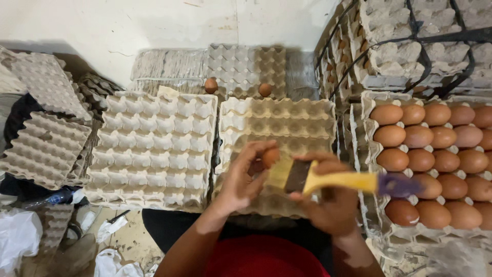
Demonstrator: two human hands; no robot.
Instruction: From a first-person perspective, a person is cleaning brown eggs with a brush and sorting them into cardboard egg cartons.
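My left hand (245,177) holds a brown egg (270,156) up by the fingertips, over an empty beige egg tray (279,120). My right hand (333,197) grips a paintbrush with a yellow handle (338,180) and a purple end; its bristles touch the egg. To the right lies a tray (366,110) filled with several brown eggs (420,159). An empty white-grey egg tray (154,149) lies to the left of my hands.
Two loose brown eggs (210,85) (265,90) rest on trays at the back by the wall. Stacks of empty trays (43,146) stand at the left. More stacked trays in a black wire frame (425,56) are at the upper right. Crumpled white bags (18,236) lie at the lower left.
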